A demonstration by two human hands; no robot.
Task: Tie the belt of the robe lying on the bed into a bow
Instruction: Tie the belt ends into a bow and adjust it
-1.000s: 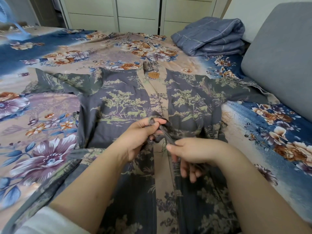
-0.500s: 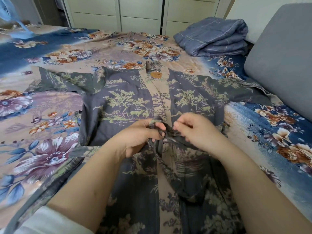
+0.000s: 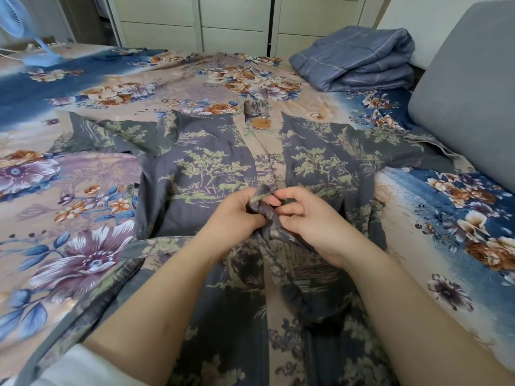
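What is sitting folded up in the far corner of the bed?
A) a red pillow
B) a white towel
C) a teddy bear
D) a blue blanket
D: a folded blue blanket lies at the far right of the bed, beyond the robe.

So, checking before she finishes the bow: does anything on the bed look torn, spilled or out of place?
Nothing stands out. The robe lies flat and intact, and both hands pinch the belt at its waist.
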